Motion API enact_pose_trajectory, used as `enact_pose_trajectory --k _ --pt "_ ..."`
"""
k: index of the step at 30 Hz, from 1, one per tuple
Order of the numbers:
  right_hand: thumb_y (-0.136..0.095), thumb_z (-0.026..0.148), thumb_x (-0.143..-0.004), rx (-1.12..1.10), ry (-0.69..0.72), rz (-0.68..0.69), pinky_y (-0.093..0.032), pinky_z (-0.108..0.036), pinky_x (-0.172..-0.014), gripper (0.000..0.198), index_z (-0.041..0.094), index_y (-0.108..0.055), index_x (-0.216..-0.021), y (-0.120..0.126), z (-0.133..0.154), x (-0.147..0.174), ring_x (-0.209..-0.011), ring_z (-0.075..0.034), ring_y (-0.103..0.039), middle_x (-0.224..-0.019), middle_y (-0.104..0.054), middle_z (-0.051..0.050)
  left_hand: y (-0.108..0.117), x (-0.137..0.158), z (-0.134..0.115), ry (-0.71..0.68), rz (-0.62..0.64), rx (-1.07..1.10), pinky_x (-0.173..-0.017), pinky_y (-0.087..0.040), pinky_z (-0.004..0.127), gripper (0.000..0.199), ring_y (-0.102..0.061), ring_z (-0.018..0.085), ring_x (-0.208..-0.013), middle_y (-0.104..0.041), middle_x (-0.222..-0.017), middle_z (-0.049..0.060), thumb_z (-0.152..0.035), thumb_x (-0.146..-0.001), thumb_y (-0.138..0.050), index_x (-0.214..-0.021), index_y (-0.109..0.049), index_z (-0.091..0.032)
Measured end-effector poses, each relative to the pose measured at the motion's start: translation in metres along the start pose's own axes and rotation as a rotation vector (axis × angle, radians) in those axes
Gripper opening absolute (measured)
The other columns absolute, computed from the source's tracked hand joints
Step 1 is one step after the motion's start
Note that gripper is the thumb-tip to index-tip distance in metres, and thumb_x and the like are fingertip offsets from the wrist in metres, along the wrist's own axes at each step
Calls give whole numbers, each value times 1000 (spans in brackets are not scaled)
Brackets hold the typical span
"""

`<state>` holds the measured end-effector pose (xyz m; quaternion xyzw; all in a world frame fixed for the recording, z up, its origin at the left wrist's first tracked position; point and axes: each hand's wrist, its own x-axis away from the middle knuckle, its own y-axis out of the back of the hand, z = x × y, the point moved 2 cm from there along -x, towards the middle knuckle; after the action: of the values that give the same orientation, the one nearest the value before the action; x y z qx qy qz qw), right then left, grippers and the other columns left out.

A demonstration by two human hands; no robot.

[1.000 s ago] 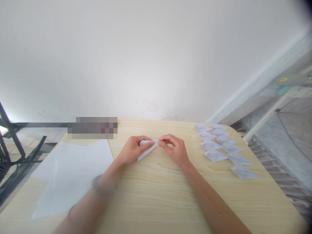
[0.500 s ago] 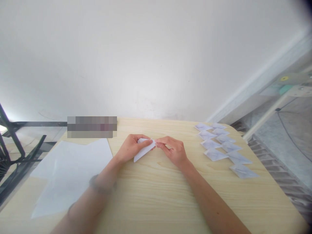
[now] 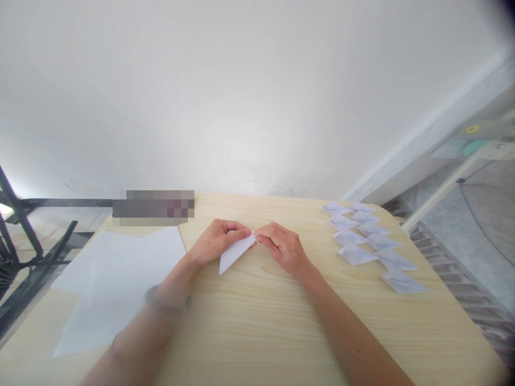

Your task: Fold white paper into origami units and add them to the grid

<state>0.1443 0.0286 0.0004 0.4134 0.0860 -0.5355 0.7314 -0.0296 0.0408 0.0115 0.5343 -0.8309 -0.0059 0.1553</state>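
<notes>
Between my hands is a folded piece of white paper (image 3: pixel 236 252), narrow and slanted, its long end pointing down to the left. My left hand (image 3: pixel 217 241) is closed on it, the thumb pressed along its upper part. The fingertips of my right hand (image 3: pixel 284 246) pinch the paper's upper right tip, where they meet my left thumb. Both hands are just above the middle of the table; the fingers hide part of the folds.
White paper sheets (image 3: pixel 120 279) lie on the left of the wooden table (image 3: pixel 257 332), partly under my left forearm. Several folded paper pieces (image 3: pixel 356 254) stand in two rows on the right. A blurred-out patch (image 3: pixel 153 208) covers something at the back left. Behind is a white wall (image 3: pixel 241 107).
The folded paper has tilted a little, its lower left end now showing more and reaching slightly lower. Both hands keep their grip in nearly the same place.
</notes>
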Motion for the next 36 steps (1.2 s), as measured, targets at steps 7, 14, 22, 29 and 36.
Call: enact_pose_trajectory --k 7,14,22,29,36 --pt "-45 19 -85 -48 -26 -8 -48 -25 -70 17 21 -60 -93 0 0 -1 -77 -12 -59 -83 -61 -4 -1 -1 -1 -21 3 -15 -45 -32 18 35 -50 10 -54 -63 -65 2 -45 -75 -52 -75 -66 -13" --pt "-50 23 -80 -138 -290 -59 -47 -24 -65 15 19 -53 -94 4 2 -2 -70 -12 -58 -79 -60 -2 -5 -1 0 -36 -101 -80 -42 -32 17 32 -50 9 -52 -63 -65 0 -45 -74 -54 -75 -66 -15" --pt "-45 28 -82 -67 -379 114 -38 -20 -55 21 16 -55 -68 1 -1 -5 -61 -10 -50 -65 -57 0 -9 -2 0 -159 -147 -178 -51 -38 18 32 -56 13 -63 -66 -73 1 -44 -75 -53 -75 -66 -14" --pt "-41 24 -84 -191 -368 224 -36 -20 -57 20 16 -52 -70 7 -3 -5 -61 -9 -47 -67 -53 1 -8 -1 -1 -146 -109 -192 -51 -39 19 34 -56 14 -63 -66 -75 3 -45 -76 -50 -78 -65 -14" --pt "-39 24 -85 -105 -343 200 -35 -21 -55 22 16 -53 -70 3 -2 -5 -60 -9 -47 -66 -53 0 -9 1 -5 -134 -65 -207 -54 -39 19 33 -56 14 -64 -67 -74 2 -45 -75 -52 -76 -66 -16"
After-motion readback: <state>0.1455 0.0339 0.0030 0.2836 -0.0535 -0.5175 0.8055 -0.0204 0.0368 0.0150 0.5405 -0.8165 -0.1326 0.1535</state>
